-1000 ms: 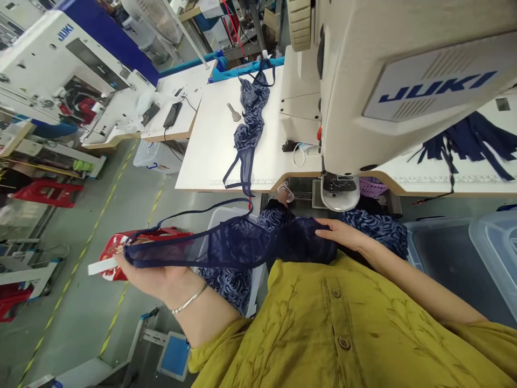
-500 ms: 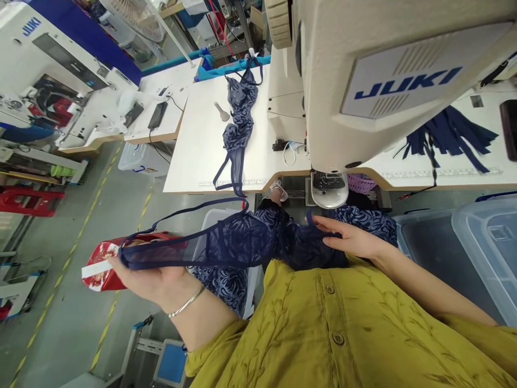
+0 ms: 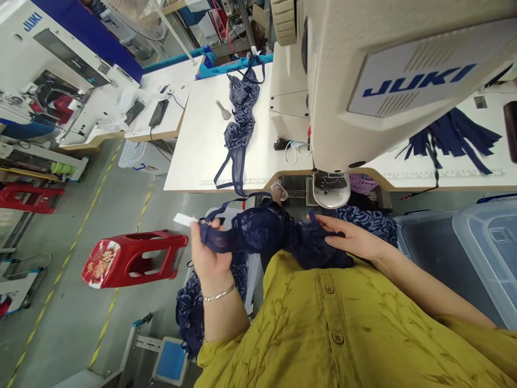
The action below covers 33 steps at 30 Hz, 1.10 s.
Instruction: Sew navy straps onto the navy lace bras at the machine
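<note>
A dark navy bra (image 3: pixel 258 229) hangs between my two hands, above my lap and in front of the machine table. My left hand (image 3: pixel 212 258) is closed around the end of its sheer side band, where a white tag (image 3: pixel 184 219) sticks out. At the other cup, my right hand (image 3: pixel 347 234) pinches a strip of navy fabric near the upper edge. A strap runs slack along the top of the bra. On the white table (image 3: pixel 194 145) lies another bra (image 3: pixel 242 118) with a blue pattern, its straps stretching to the table's front edge.
The JUKI sewing machine (image 3: pixel 388 70) rises over the table at right. Navy strips (image 3: pixel 452 140) lie beyond its head. A clear plastic bin (image 3: pixel 428 253) stands at right, a patterned fabric pile (image 3: pixel 191 307) at lower left. A red stool (image 3: pixel 153 258) occupies the floor at left.
My left hand has come in to the right, toward my body, with the band's end. The band, stretched out before, is now bunched shorter. My right hand has hardly moved.
</note>
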Available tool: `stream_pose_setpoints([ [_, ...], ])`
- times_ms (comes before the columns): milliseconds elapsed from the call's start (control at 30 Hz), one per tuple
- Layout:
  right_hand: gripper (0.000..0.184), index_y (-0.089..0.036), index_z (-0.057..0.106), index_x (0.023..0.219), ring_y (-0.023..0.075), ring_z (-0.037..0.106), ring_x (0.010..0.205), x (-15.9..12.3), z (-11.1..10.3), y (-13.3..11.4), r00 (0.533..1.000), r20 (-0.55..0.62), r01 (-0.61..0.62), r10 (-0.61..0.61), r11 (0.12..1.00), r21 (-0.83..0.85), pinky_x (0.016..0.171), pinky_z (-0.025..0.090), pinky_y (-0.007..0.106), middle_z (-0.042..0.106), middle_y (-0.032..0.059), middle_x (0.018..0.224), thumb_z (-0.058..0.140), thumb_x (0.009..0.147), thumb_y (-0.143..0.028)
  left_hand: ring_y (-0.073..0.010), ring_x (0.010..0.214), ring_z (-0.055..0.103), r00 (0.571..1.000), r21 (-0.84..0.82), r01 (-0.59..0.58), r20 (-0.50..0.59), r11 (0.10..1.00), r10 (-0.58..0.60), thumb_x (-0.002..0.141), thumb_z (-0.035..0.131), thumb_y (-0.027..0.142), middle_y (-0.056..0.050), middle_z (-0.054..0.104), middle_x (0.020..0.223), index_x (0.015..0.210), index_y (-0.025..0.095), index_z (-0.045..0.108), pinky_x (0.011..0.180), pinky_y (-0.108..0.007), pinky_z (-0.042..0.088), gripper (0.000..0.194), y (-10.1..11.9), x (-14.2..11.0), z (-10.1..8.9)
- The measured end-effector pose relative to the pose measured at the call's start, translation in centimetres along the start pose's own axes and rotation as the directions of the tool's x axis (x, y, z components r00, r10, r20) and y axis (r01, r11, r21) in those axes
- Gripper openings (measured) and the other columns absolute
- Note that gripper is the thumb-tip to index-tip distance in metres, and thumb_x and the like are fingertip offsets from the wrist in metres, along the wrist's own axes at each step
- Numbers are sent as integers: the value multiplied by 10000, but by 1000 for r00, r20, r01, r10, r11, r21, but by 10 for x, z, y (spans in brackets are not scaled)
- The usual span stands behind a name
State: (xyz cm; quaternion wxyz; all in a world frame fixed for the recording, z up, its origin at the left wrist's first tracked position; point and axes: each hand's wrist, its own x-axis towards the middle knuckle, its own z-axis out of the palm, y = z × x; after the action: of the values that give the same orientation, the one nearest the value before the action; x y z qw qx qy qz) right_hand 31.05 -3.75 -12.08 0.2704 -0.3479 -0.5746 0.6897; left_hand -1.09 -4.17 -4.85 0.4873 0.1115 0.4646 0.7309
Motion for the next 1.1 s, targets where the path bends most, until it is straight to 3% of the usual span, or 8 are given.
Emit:
stream_pose_setpoints([
  [100, 571, -329, 450, 1414, 261, 414, 1365, -1, 1, -4, 1000, -22, -4, 5, 1000, 26, 1146, 315, 473, 402, -4, 1498, 614, 867, -340, -74, 579, 620, 999, 87, 36, 14, 996, -37, 873, 627, 427, 23, 650, 656, 743, 163, 586, 573, -157, 495, 297, -22, -9, 7],
  [233, 588, -314, 509, 1377, 285, 445, 1342, -1, 0, -4, 996, -89, -23, 24, 1000, 9, 1134, 337, 484, 459, 10, 1464, 668, 816, -390, -103, 611, 660, 977, 189, 94, 171, 977, -127, 713, 758, 533, 0, 713, 713, 760, 164, 647, 578, -179, 529, 388, -46, -21, 10],
  [333, 587, -313, 517, 1372, 285, 462, 1331, -3, -1, 0, 994, -104, -38, 38, 999, 8, 1127, 351, 477, 457, 13, 1466, 671, 813, -409, -126, 670, 686, 930, 277, 164, 277, 947, -242, 632, 852, 414, -28, 749, 821, 825, 162, 672, 626, -207, 556, 365, -61, -31, 12],
  [533, 589, -305, 479, 1400, 277, 450, 1340, -6, -1, -5, 996, -89, -29, 32, 999, 39, 1138, 328, 480, 456, 19, 1469, 644, 845, -413, -133, 750, 695, 849, 355, 256, 363, 899, -385, 693, 824, 276, -43, 763, 898, 795, 173, 590, 655, -213, 548, 276, -80, -47, 20],
  [767, 571, -329, 479, 1398, 295, 415, 1360, -10, -1, -8, 994, -98, -44, 46, 999, 21, 1133, 332, 489, 450, 18, 1471, 642, 857, -410, -147, 756, 686, 799, 373, 243, 447, 895, -403, 732, 789, 232, -48, 754, 996, 818, 189, 523, 563, -217, 520, 283, -84, -50, 19],
  [900, 557, -334, 496, 1385, 301, 443, 1340, -11, 0, -7, 995, -92, -33, 37, 998, 53, 1120, 356, 495, 470, 21, 1459, 650, 854, -397, -159, 753, 687, 809, 383, 243, 427, 891, -404, 717, 800, 263, -53, 749, 980, 831, 189, 529, 607, -252, 539, 303, -85, -53, 19],
  [1000, 521, -347, 536, 1350, 287, 459, 1332, -9, -2, -6, 991, -128, -36, 42, 998, 52, 1133, 345, 479, 501, 3, 1436, 661, 845, -356, -193, 803, 691, 881, 420, 176, 337, 890, -333, 722, 780, 394, -47, 725, 816, 802, 178, 553, 742, -325, 558, 323, -83, -51, 21],
  [1100, 442, -339, 634, 1248, 277, 477, 1321, -9, -10, -1, 965, -256, -48, 56, 998, 39, 1161, 298, 467, 569, -10, 1375, 685, 810, -320, -201, 818, 684, 944, 466, 78, 249, 881, -216, 741, 722, 485, 0, 626, 671, 756, 184, 530, 804, -359, 549, 358, -73, -37, 16],
])
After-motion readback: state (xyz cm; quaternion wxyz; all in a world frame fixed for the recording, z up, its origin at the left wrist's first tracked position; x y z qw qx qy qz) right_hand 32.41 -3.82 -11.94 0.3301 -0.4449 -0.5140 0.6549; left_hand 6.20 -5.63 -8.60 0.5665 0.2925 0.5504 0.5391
